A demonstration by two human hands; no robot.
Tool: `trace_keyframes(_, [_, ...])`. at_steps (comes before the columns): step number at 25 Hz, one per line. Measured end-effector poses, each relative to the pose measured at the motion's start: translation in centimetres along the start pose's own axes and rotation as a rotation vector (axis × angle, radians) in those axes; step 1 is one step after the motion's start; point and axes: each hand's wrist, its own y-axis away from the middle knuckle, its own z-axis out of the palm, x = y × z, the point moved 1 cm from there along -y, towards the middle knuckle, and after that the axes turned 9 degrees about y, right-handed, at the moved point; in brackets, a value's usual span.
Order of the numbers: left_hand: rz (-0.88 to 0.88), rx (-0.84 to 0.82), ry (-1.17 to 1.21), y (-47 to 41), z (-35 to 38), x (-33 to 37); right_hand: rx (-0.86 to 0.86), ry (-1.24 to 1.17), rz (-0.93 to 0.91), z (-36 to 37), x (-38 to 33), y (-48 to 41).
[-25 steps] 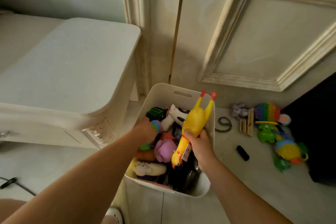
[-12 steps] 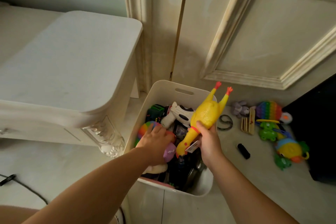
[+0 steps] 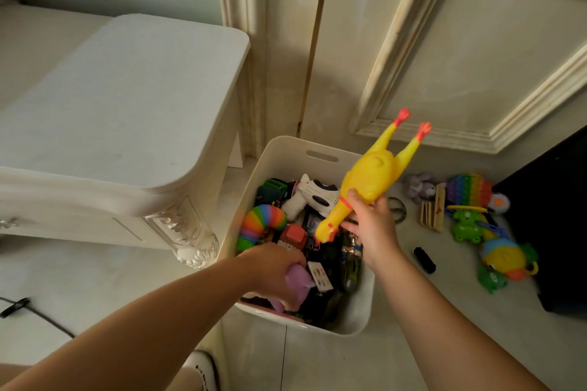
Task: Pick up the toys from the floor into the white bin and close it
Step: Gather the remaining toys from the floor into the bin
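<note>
The open white bin [image 3: 287,154] stands on the floor against the wall, crowded with toys, among them a rainbow slug [image 3: 260,219] and a white toy [image 3: 314,195]. Over its near left corner my left hand [image 3: 274,267] grips a purple squishy toy [image 3: 297,284]. My right hand [image 3: 373,225] holds a yellow rubber chicken [image 3: 370,179] by the neck above the bin, head down and legs up. Several toys lie on the floor to the right: a grey plush [image 3: 417,189], a rainbow pop toy [image 3: 468,189], a green frog [image 3: 467,228] and a colourful ball toy [image 3: 506,259].
A white carved table [image 3: 127,111] stands close on the bin's left. A panelled door [image 3: 476,41] is behind. A black box [image 3: 559,219] stands at the far right. A small black cylinder [image 3: 424,260], wooden sticks [image 3: 432,213] and a dark ring [image 3: 398,208] lie on the floor.
My left hand drew back from the far left of the bin to its near edge, now gripping the purple toy. My right hand lifted the chicken up and to the right.
</note>
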Motion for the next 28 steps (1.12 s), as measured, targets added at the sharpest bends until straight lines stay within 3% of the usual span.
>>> trace_keyframes(3, [-0.027, -0.188, 0.106, -0.4, 0.7, 0.5, -0.132, 0.257, 0.140, 0.7, 0.9, 0.8])
trace_keyframes(6, [-0.057, -0.093, 0.123, -0.7, 0.1, 0.2, -0.194, 0.576, 0.198, 1.0, 3.2, 1.5])
trace_keyframes(9, [-0.011, 0.015, 0.075, -0.3, -0.4, 0.2, -0.237, 0.749, 0.181, 0.9, 3.5, 1.8])
trace_keyframes(14, [0.016, -0.075, -0.060, -0.5, 2.2, 1.6, -0.227, 0.851, 0.150, 1.4, 3.4, 1.8])
trace_keyframes(17, [-0.001, -0.056, 0.077, -0.3, 0.2, 1.9, -0.126, 0.761, 0.061, 1.7, 3.5, 1.9])
trace_keyframes(19, [-0.033, 0.170, 0.145, -0.3, -2.7, 1.0, -0.074, 0.663, -0.016, 2.2, 3.5, 1.7])
trace_keyframes(21, [-0.094, 0.463, 0.042, -0.4, -4.8, -0.4, -0.056, 0.574, -0.068, 3.1, 3.3, 1.5])
trace_keyframes(22, [-0.120, 0.524, -0.022, -0.4, -5.0, -1.0, -0.064, 0.529, -0.088, 3.6, 3.2, 1.4])
trace_keyframes(25, [-0.203, 0.377, -0.157, -0.8, -3.2, -1.9, -0.302, 0.538, -0.070, 5.4, 3.3, 1.7])
trace_keyframes(28, [-0.290, 0.329, -0.210, -1.6, -2.0, -2.5, -0.457, 0.839, -0.068, 6.7, 5.5, 2.6])
